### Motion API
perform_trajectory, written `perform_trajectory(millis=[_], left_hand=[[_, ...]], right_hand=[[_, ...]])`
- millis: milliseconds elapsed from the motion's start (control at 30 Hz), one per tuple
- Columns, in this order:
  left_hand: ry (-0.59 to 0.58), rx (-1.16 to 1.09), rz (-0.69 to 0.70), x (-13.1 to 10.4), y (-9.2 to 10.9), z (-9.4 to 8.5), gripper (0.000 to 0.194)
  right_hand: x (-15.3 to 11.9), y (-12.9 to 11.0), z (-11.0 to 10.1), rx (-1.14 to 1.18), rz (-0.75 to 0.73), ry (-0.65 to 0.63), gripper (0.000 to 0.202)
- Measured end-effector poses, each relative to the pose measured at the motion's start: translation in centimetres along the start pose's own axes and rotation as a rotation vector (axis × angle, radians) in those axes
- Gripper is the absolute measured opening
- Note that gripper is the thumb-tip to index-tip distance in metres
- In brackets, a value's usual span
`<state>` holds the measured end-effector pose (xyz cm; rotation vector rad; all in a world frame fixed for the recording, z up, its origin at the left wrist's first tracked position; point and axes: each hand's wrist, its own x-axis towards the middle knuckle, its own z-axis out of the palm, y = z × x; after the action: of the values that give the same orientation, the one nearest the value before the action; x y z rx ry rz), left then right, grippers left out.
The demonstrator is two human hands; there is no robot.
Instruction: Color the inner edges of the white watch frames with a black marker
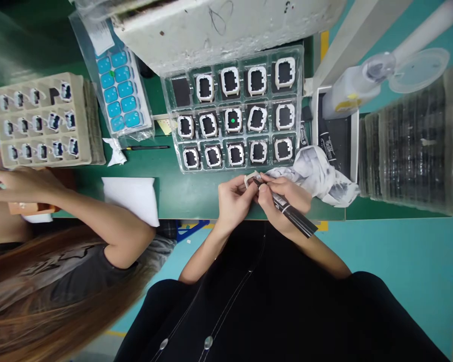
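My left hand (233, 200) pinches a small white frame (250, 177), shaped like a watch case, at the front edge of the green table. A black marker pen (292, 213) is held in my right hand (283, 198), its tip end up against the frame and its long dark body slanting down to the right. The fingers partly hide both the frame and the pen's tip. Just beyond my hands lies a clear plastic tray (221, 136) with rows of similar white frames; its far left compartment holds no frame. One frame in the middle row shows a green dot.
A stained white cloth (317, 176) lies right of my hands. Behind it, a box (355, 146) holds a bottle (347, 93) and another marker. Stacked trays (415, 146) stand far right. At left, a co-worker's arm (94, 216) reaches beside a beige tray (38, 83) and white paper (130, 198).
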<state>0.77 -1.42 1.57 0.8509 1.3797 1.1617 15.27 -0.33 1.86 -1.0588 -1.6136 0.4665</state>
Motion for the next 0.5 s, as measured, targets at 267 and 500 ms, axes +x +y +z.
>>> perform_trajectory(millis=[267, 500], left_hand=[[-0.085, -0.148, -0.111, 0.40, 1.23, -0.37, 0.037], [-0.063, -0.124, -0.107, 0.47, 1.12, -0.33, 0.037]], right_hand=[[-0.14, -0.05, 0.21, 0.111, 0.060, 0.063, 0.012], [-0.02, -0.06, 0.22, 0.095, 0.058, 0.029, 0.015]])
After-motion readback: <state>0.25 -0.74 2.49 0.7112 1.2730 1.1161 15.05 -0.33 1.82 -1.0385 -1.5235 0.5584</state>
